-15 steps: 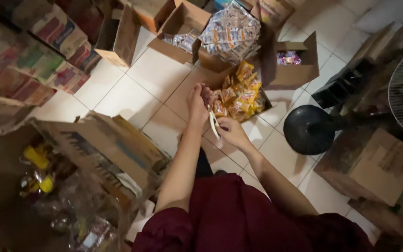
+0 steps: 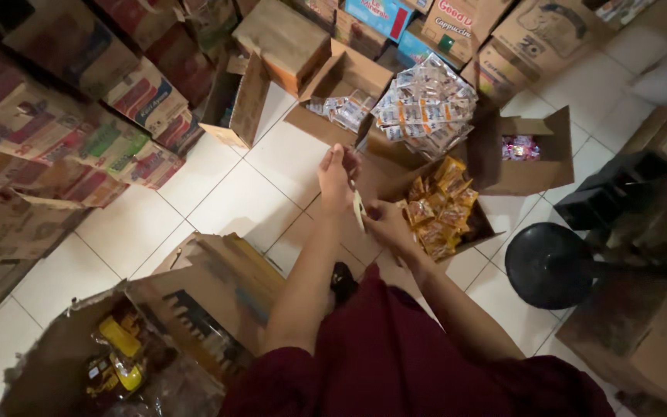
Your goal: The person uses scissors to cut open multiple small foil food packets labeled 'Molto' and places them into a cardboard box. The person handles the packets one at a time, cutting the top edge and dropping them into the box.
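My left hand (image 2: 336,179) and my right hand (image 2: 386,224) are held out together above a brown cardboard box flap (image 2: 384,179). Between them runs a thin pale strip (image 2: 359,210), and both hands seem to pinch it. Just right of my right hand an open box (image 2: 482,228) holds many yellow-orange snack sachets (image 2: 438,205). My dark red sleeves fill the bottom of the view.
A heap of clear-wrapped sachets (image 2: 426,108) lies on boxes behind. A small open box (image 2: 534,166) holds pink packets. Stacked cartons (image 2: 79,116) line the left. An open carton (image 2: 194,309) with yellow packets sits at lower left. A black round fan base (image 2: 551,266) stands right.
My two hands stay together on the pale strip over the box; their grip looks much the same, and the camera view has shifted slightly.
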